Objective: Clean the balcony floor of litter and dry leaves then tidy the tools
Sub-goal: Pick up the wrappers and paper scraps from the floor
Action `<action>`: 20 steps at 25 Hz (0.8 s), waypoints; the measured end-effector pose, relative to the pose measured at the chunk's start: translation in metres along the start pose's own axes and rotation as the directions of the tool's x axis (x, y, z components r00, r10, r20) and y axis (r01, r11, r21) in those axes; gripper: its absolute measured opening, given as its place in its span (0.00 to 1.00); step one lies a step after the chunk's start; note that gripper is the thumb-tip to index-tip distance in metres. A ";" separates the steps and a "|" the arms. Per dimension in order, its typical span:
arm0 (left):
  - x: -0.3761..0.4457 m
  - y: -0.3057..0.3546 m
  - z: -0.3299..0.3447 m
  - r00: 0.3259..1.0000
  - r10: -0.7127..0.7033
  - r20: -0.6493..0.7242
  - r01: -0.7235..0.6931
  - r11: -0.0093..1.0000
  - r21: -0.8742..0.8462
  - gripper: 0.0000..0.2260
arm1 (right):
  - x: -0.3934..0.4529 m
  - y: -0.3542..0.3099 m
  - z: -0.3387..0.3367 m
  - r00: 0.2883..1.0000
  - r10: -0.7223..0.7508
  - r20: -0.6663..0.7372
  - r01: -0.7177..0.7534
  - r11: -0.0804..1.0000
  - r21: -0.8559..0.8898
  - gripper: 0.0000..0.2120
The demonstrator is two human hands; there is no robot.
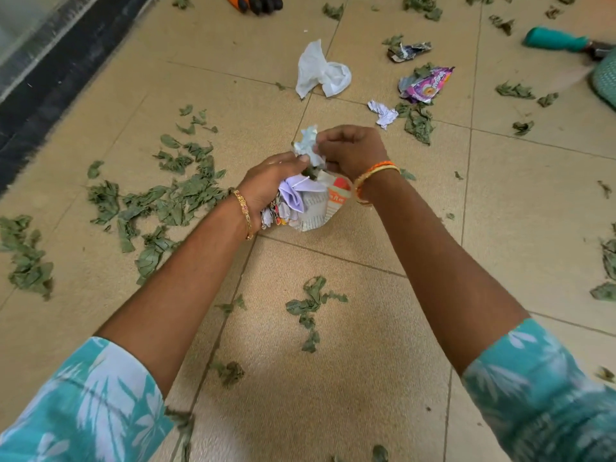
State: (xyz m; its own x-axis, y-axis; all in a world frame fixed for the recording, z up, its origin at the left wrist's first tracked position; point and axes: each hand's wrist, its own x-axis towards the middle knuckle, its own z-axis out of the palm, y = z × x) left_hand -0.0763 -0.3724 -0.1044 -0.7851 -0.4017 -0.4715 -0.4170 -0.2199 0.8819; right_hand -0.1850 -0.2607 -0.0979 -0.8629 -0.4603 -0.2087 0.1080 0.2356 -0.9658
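**Litter bunched in two hands over a leaf-strewn floor**

Paper makes up most of it: a crumpled wad of printed newspaper, lilac sheet and glossy scraps (pixel 305 205) sits clamped in the left hand (pixel 271 186), fingers curled tight around its top. Red lettering runs along the newspaper's edge, too creased to read. Just above, the right hand (pixel 350 150) pinches a small crinkled pale-blue scrap of paper (pixel 308 145) between thumb and fingertips, touching the wad's top.

Both hands hover over the beige, rough-textured tiled floor (pixel 333 378). Dry, curled green leaves (pixel 166 198) lie thick to the left and scattered all round. Further out lie a limp white plastic bag (pixel 321 71), a small balled white paper (pixel 383 113), a shiny purple snack wrapper (pixel 426 85) whose print is illegible, and a crushed silver foil wrapper (pixel 408 51). A teal plastic tool handle (pixel 555 41) rests at the far right; orange-and-black gloves (pixel 258 3) lie at the top edge.
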 end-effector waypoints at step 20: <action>0.027 0.018 0.027 0.991 -0.132 0.008 0.131 0.975 -0.177 0.31 | 0.104 0.045 -0.072 0.902 -0.432 0.016 0.253 0.497 -0.830 0.13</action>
State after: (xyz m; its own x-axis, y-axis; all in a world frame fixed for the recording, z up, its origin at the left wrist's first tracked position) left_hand -0.1172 -0.3626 -0.1010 -0.7268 -0.3621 -0.5836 -0.4287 -0.4248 0.7974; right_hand -0.3054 -0.2359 -0.1519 -0.8168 -0.5303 0.2271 -0.5744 0.7113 -0.4051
